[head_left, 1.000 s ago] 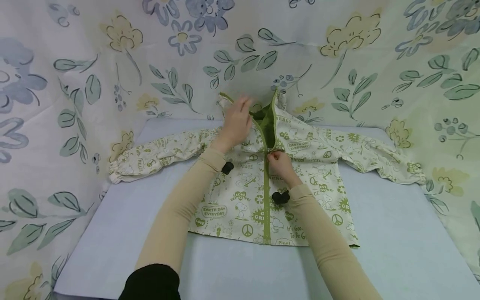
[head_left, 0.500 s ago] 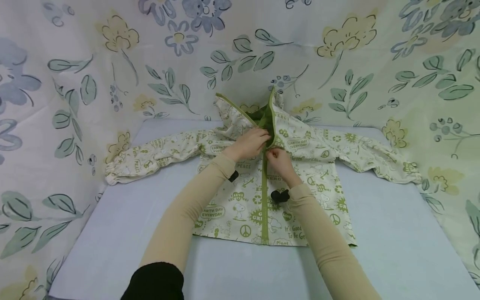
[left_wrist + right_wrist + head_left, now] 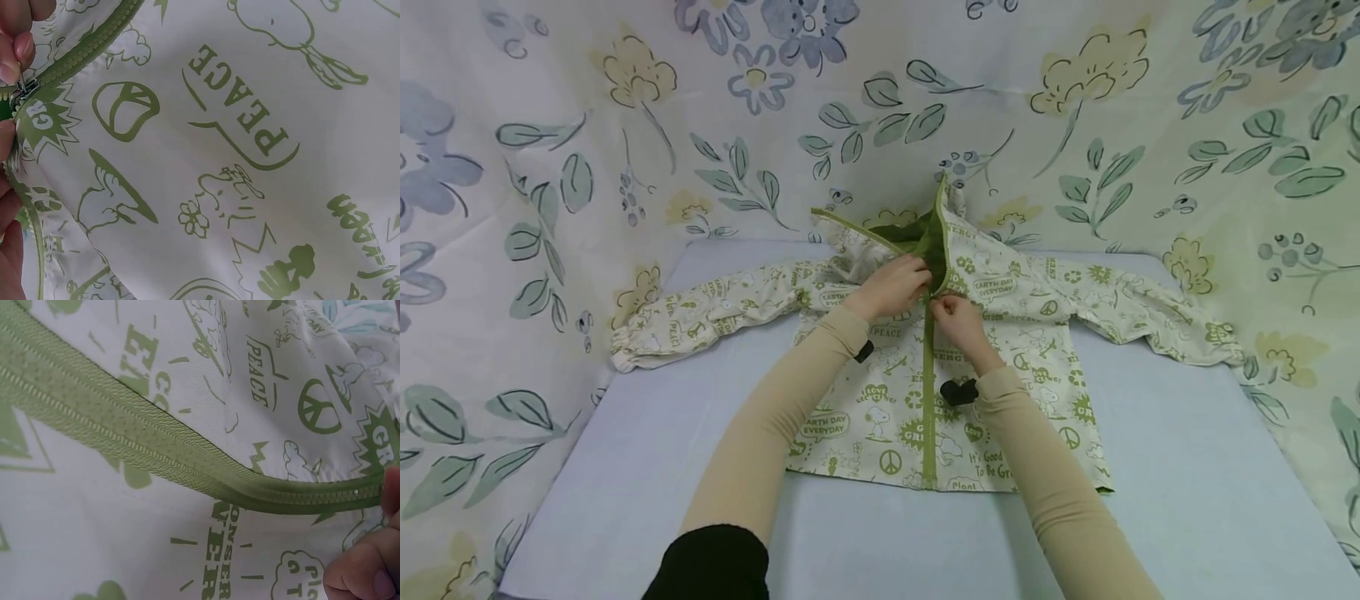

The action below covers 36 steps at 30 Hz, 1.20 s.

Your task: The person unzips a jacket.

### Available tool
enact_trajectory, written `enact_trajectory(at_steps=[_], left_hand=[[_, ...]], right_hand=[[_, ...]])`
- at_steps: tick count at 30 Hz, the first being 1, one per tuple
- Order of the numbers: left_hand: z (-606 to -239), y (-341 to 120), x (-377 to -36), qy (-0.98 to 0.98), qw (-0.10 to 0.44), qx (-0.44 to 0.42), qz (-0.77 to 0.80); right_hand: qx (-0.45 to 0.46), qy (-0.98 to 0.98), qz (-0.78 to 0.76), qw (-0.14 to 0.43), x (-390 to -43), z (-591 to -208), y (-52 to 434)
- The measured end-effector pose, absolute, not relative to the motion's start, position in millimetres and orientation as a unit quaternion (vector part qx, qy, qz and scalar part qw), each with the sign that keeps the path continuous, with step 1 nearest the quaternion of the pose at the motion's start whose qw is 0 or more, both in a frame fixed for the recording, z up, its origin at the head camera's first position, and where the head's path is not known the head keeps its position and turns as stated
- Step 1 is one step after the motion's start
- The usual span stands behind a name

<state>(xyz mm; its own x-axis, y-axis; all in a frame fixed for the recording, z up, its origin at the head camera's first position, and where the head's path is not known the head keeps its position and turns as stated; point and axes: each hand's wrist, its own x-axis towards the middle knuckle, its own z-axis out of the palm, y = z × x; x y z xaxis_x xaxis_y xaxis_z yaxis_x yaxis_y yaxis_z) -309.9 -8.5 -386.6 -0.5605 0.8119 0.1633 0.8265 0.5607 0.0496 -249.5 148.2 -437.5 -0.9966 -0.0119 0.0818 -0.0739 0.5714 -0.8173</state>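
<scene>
Both hands [image 3: 925, 300] pinch the jacket [image 3: 880, 400] zip [image 3: 930, 392] mid-table

Soft, even light fills the head view, bright and slightly cool, with no glare and only faint shadows under the forearms on the pale table [image 3: 625, 467]. The wide lens bends the floral backdrop [image 3: 535, 167] outward at the edges, where detail softens. In the left wrist view the jacket [image 3: 250, 156] print is sharp under flat white light, while fingertips [image 3: 15, 47] at the frame's edge blur. The right wrist view shows the zipper [image 3: 156, 456] mostly crisp, fingers [image 3: 365, 569] near the lens out of focus.
</scene>
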Motion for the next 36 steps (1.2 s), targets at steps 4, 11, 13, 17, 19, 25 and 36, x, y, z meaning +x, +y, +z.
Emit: enact_trajectory(at_steps=[4, 11, 13, 17, 19, 25, 36], left_hand=[[-385, -8, -309, -0.884, 0.058, -0.460, -0.059], [-380, -11, -310, -0.892, 0.058, -0.436, -0.099], [-379, -13, -310, -0.891, 0.067, -0.434, -0.112], [-376, -18, -312, -0.885, 0.087, -0.437, -0.137], [-376, -20, -312, -0.883, 0.092, -0.436, -0.147], [-376, -23, -312, -0.884, 0.091, -0.430, -0.161], [-382, -27, -317, -0.899, 0.074, -0.391, -0.182]], right_hand=[[0.019, -0.890, 0.455, 0.029, -250, -439, 148], [0.034, -0.884, 0.466, 0.018, -246, -438, 147], [0.040, -0.882, 0.469, 0.020, -246, -438, 147], [0.051, -0.884, 0.464, 0.027, -246, -440, 147], [0.056, -0.886, 0.459, 0.027, -245, -441, 147], [0.060, -0.890, 0.452, 0.016, -240, -441, 145], [0.061, -0.872, 0.486, -0.015, -236, -444, 149]])
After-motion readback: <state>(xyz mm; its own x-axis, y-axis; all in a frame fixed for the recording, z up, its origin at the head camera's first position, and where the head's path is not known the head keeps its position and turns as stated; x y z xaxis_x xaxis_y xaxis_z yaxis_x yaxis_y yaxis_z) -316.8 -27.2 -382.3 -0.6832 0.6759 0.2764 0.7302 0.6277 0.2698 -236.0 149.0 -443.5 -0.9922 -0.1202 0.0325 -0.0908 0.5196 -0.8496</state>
